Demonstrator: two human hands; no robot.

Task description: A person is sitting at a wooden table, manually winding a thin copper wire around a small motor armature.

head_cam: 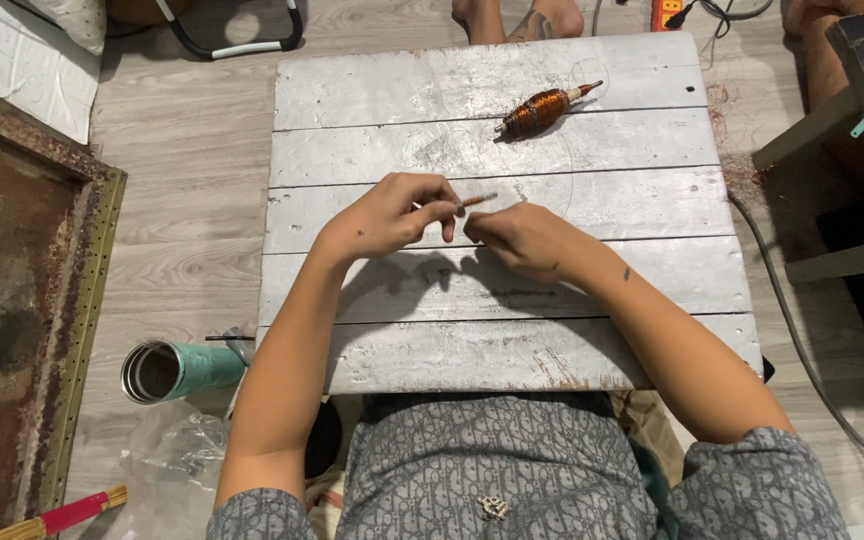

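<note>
While I watch through the head view, the only one I have, both hands meet over the middle of the grey plank table (392,360). The left hand (392,215) pinches a small slender stick (476,200), orange-tipped, its fingers curled shut on the near end while the far end points toward two o'clock. The right hand (522,238) sits just at four o'clock of that stick, fingers bunched closed; I judge it is nipping a very fine wire, though I cannot tell for sure, as the strand is too thin to make out in the fist.

At one o'clock from the hands, well apart, lies a copper wire spool (542,110), tilted on the far planks, with faint loops of wire trailing across the boards toward the hands.

I judge the step in hand to be the start of winding or threading that strand onto the stick. The next move calls for steady tension and a fine pinch, since the wire looks hair-thin and prone to kinking.

Counting: one stick, one spool, two hands, five planks in the table. Off the table at eight o'clock lies one teal tumbler (177,370) on its side, and one bundle of thin sticks with red wrapping (57,518) on the floor at seven o'clock.
</note>
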